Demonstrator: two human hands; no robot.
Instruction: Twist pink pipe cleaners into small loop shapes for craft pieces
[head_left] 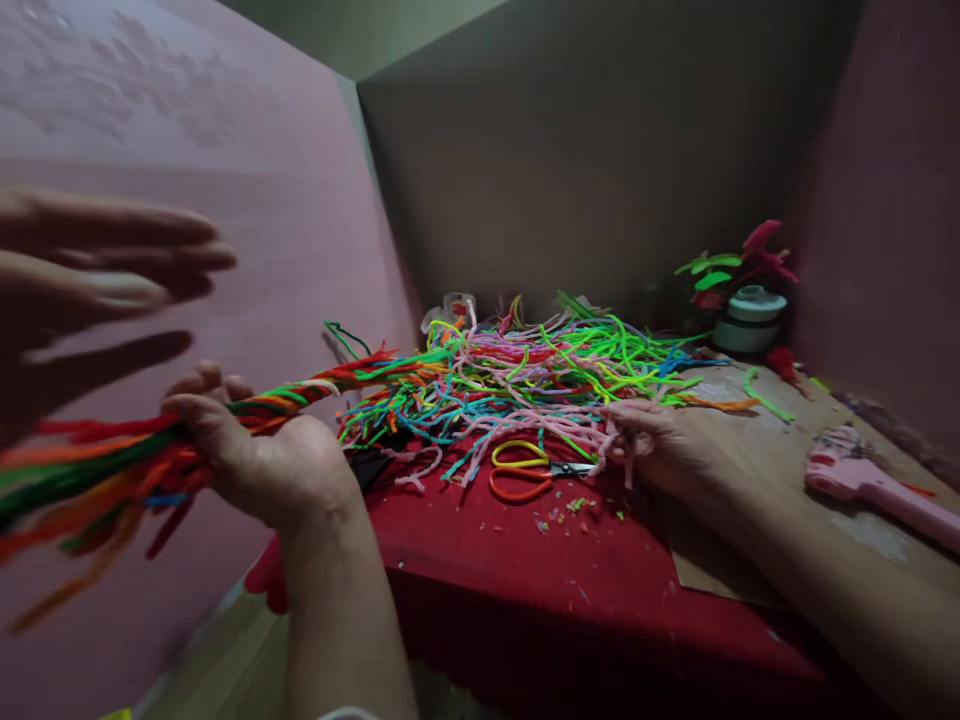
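Note:
My left hand (247,450) is wrapped round a twisted bundle of red, orange and green fuzzy stems (90,470), whose loose ends spread toward the lower left. On the red-covered table, my right hand (649,440) pinches pale pink stems (517,422) at the front right of a large multicoloured pile (540,360). Scissors (521,470) with yellow and orange handles lie just left of my right hand, blades pointing toward it. Another person's blurred hand (97,270) hovers above the bundle at the left, fingers stretched out.
A pink glue gun (870,480) lies on a brown board (757,440) at the right. Behind it stands a pale lidded jar (750,318) beside green and pink leaf shapes (716,278). Small clippings (577,508) dot the red cloth (480,570). Walls enclose the table.

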